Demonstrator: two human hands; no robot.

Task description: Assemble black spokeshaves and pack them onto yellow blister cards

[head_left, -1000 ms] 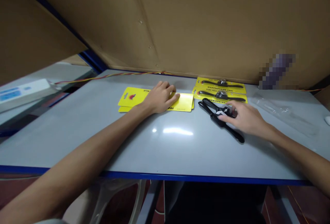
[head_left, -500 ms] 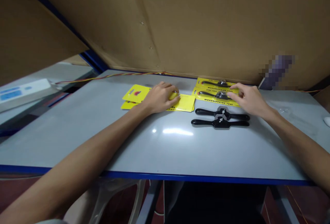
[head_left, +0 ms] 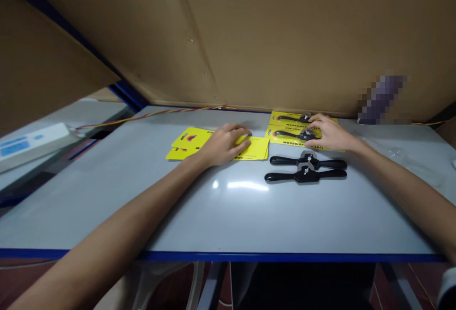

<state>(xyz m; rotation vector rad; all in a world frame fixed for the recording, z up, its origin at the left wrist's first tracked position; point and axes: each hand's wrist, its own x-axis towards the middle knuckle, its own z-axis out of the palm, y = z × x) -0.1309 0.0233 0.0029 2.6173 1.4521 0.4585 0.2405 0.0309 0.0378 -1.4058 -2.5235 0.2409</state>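
Note:
My left hand rests with its fingers spread on the yellow printed cards, which overlap at the middle of the table. Over the right side of a yellow card with a black spokeshave is my right hand, its thumb and fingers apart around the tool's middle. Behind it lies a second carded spokeshave, partly covered by my fingers. Two loose black spokeshaves lie one in front of the other, nearer the front edge.
A white power strip sits on a side surface at the left, and a red and yellow cable runs along the back. Clear plastic pieces lie at the right. A blurred purple object stands at the back right.
My right hand has moved left and farther over the front carded spokeshave. My left hand stays on the yellow cards. The whole view has shifted slightly.

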